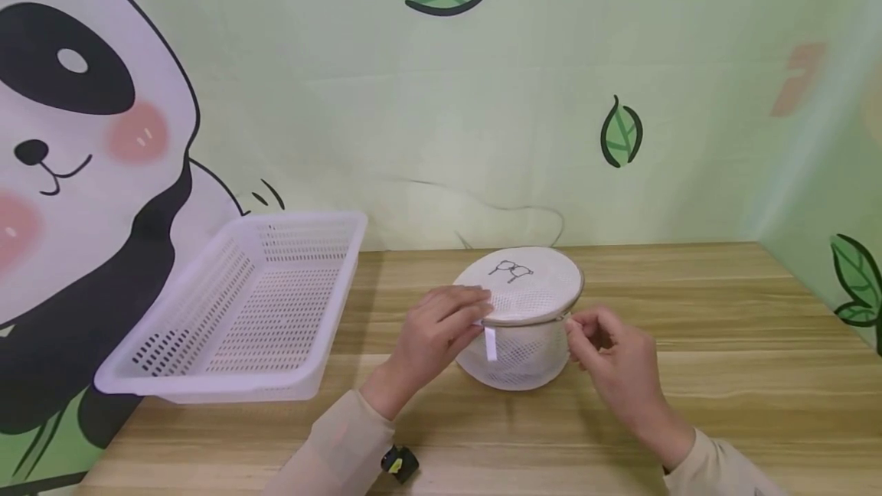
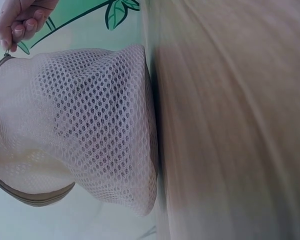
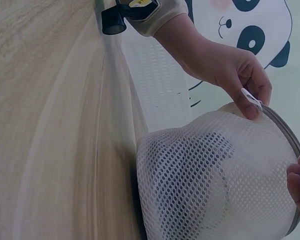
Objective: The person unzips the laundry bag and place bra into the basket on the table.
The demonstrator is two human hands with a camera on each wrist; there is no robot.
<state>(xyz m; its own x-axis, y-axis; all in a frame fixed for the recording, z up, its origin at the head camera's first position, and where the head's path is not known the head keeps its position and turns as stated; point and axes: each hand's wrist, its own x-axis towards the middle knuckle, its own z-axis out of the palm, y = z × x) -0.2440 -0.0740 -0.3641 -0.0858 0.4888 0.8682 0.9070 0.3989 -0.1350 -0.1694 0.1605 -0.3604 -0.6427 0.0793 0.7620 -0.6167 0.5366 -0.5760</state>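
Note:
A round white mesh laundry bag [image 1: 513, 354] stands upright on the wooden table, its flat lid printed with a small bra outline. A zipper [image 2: 35, 199] runs round the lid's edge. My left hand [image 1: 441, 324] pinches the left rim, fingers over the lid and thumb below, beside a small white tag [image 3: 251, 98]. On the opposite side, my right hand [image 1: 616, 358] pinches the zipper pull between thumb and forefinger, as the left wrist view also shows. The mesh wall bulges and creases in both wrist views.
A white perforated plastic basket [image 1: 313, 377] sits at the left of the table. Behind the table hangs a green backdrop [image 1: 331, 121] with a panda and leaves. A small black device [image 1: 401, 464] is at my left sleeve.

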